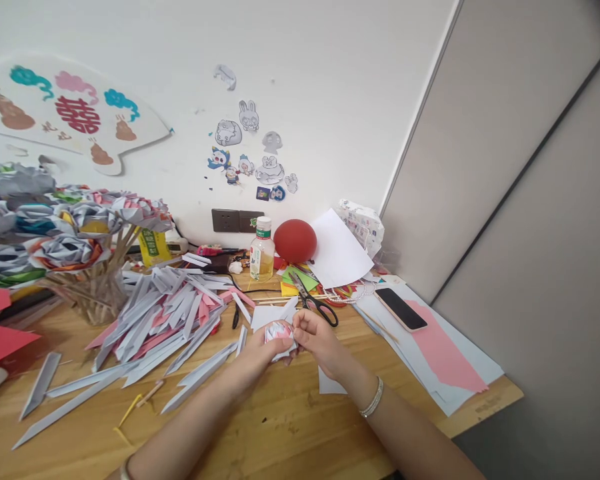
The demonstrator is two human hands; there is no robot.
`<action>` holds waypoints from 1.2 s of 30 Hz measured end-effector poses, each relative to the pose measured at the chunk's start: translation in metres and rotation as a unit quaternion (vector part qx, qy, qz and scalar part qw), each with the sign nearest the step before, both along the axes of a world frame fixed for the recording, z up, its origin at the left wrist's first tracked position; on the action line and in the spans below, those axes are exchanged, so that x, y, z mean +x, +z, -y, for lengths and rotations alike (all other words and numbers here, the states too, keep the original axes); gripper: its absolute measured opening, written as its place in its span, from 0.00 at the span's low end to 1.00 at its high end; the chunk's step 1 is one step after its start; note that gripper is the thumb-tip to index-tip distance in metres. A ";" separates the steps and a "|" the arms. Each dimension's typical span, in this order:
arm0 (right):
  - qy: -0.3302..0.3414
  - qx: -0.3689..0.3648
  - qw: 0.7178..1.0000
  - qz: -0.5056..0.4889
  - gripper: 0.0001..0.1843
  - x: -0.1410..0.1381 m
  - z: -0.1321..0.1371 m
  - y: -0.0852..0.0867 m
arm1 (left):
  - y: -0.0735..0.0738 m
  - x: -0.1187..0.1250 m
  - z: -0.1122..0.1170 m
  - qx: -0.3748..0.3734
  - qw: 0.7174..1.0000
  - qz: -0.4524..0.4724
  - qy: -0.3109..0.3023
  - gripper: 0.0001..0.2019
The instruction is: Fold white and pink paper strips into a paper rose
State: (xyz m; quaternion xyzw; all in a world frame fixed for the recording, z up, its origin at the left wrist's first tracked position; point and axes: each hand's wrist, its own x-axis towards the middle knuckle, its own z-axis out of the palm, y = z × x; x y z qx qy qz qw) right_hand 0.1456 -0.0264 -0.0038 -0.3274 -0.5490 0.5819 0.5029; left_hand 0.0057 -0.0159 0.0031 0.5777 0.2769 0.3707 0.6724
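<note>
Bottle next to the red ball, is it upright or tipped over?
Upright. The bottle stands on its base on the table, white cap uppermost, yellowish liquid settled in its lower half.

From my remote seat I see a matt, grainy wooden table (290, 427), a heap of smooth matt paper strips (165, 313) on the left, and a creased folded paper piece (279, 331). The scissors (313, 301) have shiny metal blades and black plastic handles. There's a glossy phone (400, 308) on the right and a clear plastic bottle (262, 250) at the far side.
</note>
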 end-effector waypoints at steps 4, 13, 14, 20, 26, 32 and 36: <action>-0.004 -0.011 1.000 0.008 0.20 -0.001 -0.001 -0.002 | -0.006 0.002 -0.003 0.030 0.999 -0.031 0.009 0.11; 0.017 0.000 0.999 -0.044 0.21 0.005 0.000 0.005 | 0.001 -0.006 -0.001 0.176 0.977 -0.103 0.055 0.09; 0.027 0.000 0.998 -0.050 0.22 0.005 0.000 0.006 | 0.004 -0.007 0.000 0.187 0.975 -0.100 0.062 0.09; 0.008 0.038 0.999 -0.031 0.21 0.004 -0.001 0.002 | 0.011 -0.005 0.006 0.277 0.945 -0.141 0.096 0.07; 0.009 0.056 0.998 -0.029 0.24 0.002 0.000 0.000 | 0.016 -0.005 0.011 0.300 0.939 -0.145 0.088 0.10; 0.039 0.060 0.997 -0.017 0.29 0.003 0.000 0.002 | 0.020 -0.005 0.012 0.269 0.949 -0.138 0.094 0.07; 0.064 0.045 0.996 -0.037 0.28 0.004 -0.002 0.000 | 0.015 -0.007 0.009 0.206 0.971 -0.091 0.085 0.08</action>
